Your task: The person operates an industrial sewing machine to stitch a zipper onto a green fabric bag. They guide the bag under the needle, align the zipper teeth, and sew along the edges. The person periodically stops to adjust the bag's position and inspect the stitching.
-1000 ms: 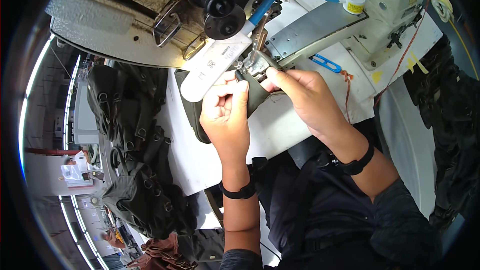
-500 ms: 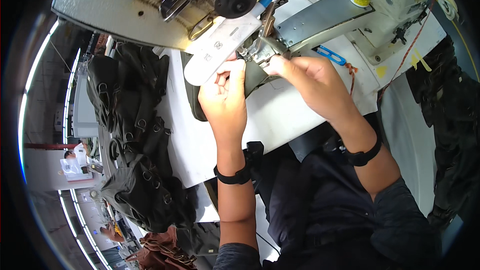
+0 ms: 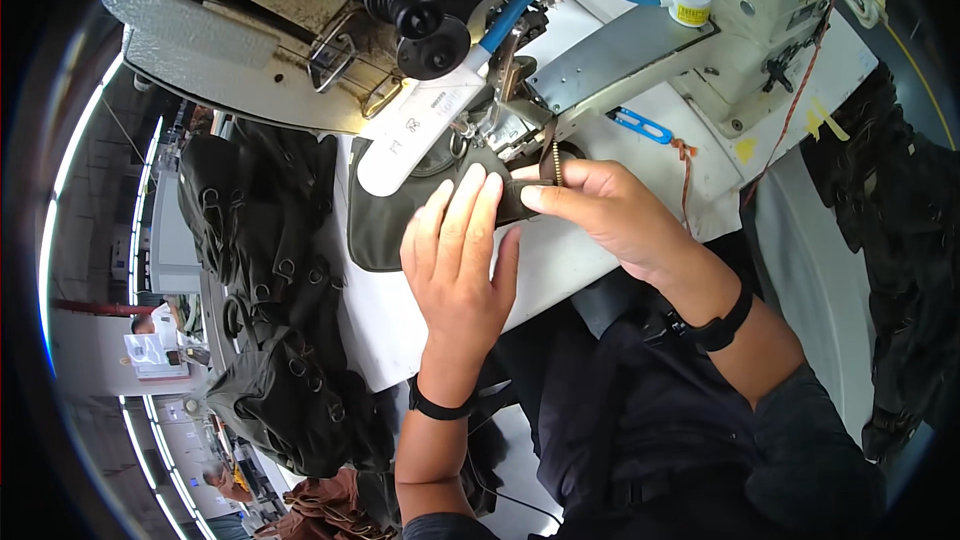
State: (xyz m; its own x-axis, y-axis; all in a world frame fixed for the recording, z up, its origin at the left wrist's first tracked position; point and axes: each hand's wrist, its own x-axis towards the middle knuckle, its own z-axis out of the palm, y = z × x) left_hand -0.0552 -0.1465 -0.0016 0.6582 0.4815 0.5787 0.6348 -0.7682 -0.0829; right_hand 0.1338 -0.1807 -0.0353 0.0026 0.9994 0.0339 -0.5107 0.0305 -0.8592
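A dark olive fabric bag piece lies on the white sewing table, partly beneath the long white cover of a sewing machine. My left hand rests on its near part, fingers stretched out. At the fabric's right end, my right hand pinches the edge between thumb and fingers. A short zipper with brass-coloured teeth stands up beside those fingers. The machine's presser foot area is just beyond both hands; the needle cannot be made out.
The sewing machine head hangs over the far left. Blue thread snips on an orange cord and a round white container are at the right. Dark bags with metal rings are heaped left, brown ones below. Another person is far left.
Both hands have come back from the presser foot toward me. My left hand has opened flat on the fabric. More of the fabric shows, and the zipper has come into sight.
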